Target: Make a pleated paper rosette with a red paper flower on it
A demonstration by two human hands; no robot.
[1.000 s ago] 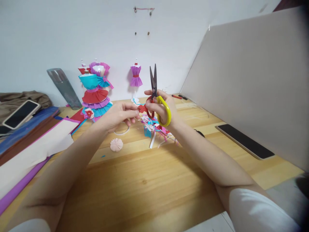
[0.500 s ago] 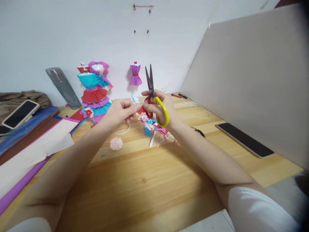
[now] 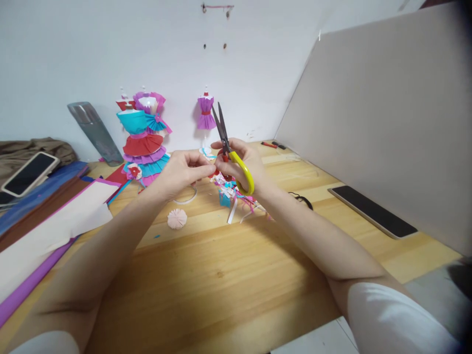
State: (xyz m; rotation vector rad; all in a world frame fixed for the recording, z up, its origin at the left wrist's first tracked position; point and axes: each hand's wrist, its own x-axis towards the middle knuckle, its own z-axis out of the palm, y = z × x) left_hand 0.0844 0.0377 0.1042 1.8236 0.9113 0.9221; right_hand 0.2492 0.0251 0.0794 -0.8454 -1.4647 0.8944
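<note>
Between the fingertips of my left hand [image 3: 184, 171] is a small red piece [image 3: 214, 173], mostly hidden by the fingers. My right hand [image 3: 244, 164] holds scissors [image 3: 241, 172] with yellow and red handles; their dark blades point up and slightly left, a little apart. The fingertips of both hands meet around the red piece. Below the left hand, a pale pink pleated paper disc [image 3: 177, 219] lies on the wooden table [image 3: 219, 295]. Colourful paper scraps [image 3: 230, 189] are piled below and behind the right hand.
Paper dresses [image 3: 142, 142] stand at the back left, and a small purple dress [image 3: 206, 112] stands by the wall. A bottle [image 3: 96, 135] leans there. Paper sheets [image 3: 55, 223] and a phone [image 3: 31, 173] are at left; a dark flat device [image 3: 372, 211] lies at right.
The scissors have tilted left, and their tips have moved left and slightly down. My right hand has shifted slightly left, closer to my left fingertips.
</note>
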